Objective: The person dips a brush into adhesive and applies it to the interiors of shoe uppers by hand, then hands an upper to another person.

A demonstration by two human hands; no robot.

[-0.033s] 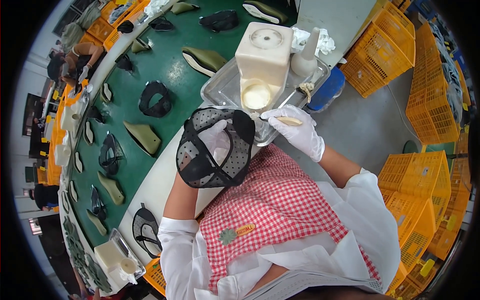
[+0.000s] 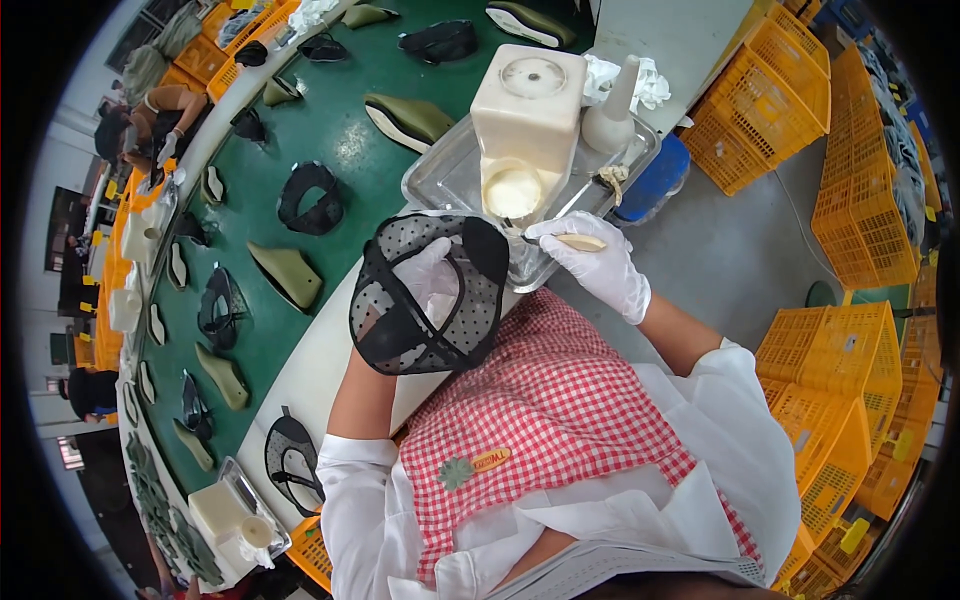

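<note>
The left hand (image 2: 424, 270) is holding a black shoe upper (image 2: 487, 250), partly hiding it; the right hand (image 2: 600, 265) is gripping a tool (image 2: 582, 242), tip unclear.

Right hand (image 2: 590, 265): side room to the right over grey floor (image 2: 720, 240), up to the yellow crates (image 2: 750, 120); far side blocked by tray (image 2: 425, 180), tall white container (image 2: 520, 105), bulb bottle (image 2: 608, 128) and blue tub (image 2: 655, 180). Left hand (image 2: 427, 272), holding the black mesh upper (image 2: 485, 285): container stands far-right, open pass left over white ledge (image 2: 325, 345), then olive shoe form (image 2: 287, 275) and black ring-shaped upper (image 2: 310, 223) obstruct low.
</note>
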